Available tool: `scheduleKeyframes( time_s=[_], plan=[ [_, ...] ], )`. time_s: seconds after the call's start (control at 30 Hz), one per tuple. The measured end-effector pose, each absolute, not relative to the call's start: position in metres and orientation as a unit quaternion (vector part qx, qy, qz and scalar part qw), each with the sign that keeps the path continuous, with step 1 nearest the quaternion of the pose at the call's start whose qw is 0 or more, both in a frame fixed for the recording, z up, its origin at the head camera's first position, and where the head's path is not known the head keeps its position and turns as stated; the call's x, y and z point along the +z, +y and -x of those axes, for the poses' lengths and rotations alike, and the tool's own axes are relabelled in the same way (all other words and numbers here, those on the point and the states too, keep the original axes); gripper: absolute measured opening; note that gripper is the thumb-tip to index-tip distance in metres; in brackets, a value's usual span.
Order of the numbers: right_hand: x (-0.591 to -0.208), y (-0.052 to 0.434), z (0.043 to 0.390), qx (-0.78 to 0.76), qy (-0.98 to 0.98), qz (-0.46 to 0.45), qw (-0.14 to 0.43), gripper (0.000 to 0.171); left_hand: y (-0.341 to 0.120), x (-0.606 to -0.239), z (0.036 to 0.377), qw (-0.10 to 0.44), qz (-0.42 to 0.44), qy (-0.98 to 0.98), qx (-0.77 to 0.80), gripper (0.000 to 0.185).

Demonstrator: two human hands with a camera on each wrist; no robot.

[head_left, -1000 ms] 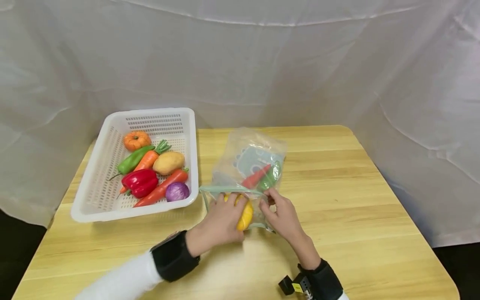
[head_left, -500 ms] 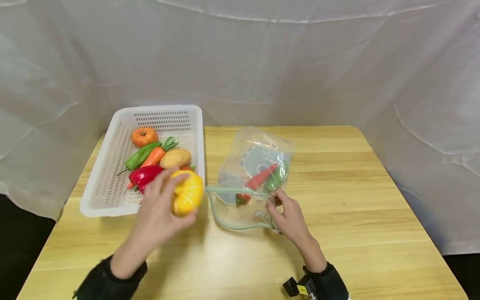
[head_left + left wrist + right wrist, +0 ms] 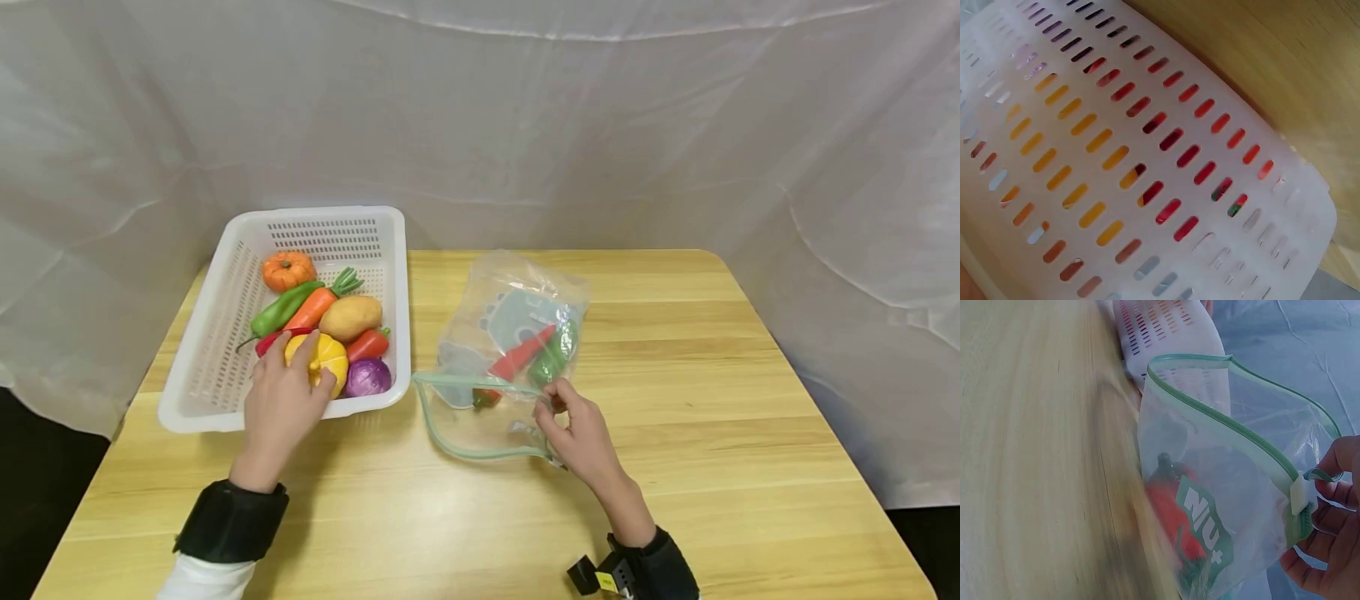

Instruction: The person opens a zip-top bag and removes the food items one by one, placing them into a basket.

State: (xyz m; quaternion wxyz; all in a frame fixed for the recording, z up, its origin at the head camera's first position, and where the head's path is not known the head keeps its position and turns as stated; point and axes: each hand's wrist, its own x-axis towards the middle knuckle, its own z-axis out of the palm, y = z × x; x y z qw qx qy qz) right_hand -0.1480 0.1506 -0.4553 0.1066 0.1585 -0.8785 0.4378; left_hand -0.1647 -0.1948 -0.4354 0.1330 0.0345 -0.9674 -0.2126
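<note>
— How do the hands sit?

— The left hand (image 3: 283, 398) reaches over the near rim of the white perforated basket (image 3: 225, 250), its fingers curled over the smooth yellow bell pepper (image 3: 327, 358), which lies inside the basket beside the purple onion (image 3: 367, 377). The right hand (image 3: 579, 432) is to the right of the basket, pinching the green zipper edge of the clear zip bag (image 3: 517, 333) and holding its mouth agape.

— And the stuff itself?

— The basket is rigid slotted plastic. The bag is thin crinkled film (a red chilli (image 3: 522, 354) and something green show through it), lying flat on the pale wooden table (image 3: 712, 375).
</note>
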Motion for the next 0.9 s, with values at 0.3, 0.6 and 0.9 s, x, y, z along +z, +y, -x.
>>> scheduleKeyframes(
  time_s=[0.3, 0.6, 0.9],
  plan=[
    [-0.455, 0.154, 0.146, 0.435, -0.879, -0.163, 0.111, 0.002, -0.181, -0.439, 0.169, 0.144, 0.011, -0.963, -0.228, 0.053],
    [-0.452, 0.154, 0.147, 0.427, -0.878, -0.182, 0.115, 0.003, -0.082, -0.446, 0.155, 0.264, 0.428, -0.812, -0.296, 0.021],
    [-0.449, 0.152, 0.146, 0.428, -0.877, -0.193, 0.101, 0.003, 0.002, -0.457, 0.201, 0.056, 0.413, -0.904, -0.092, 0.039]
  ],
)
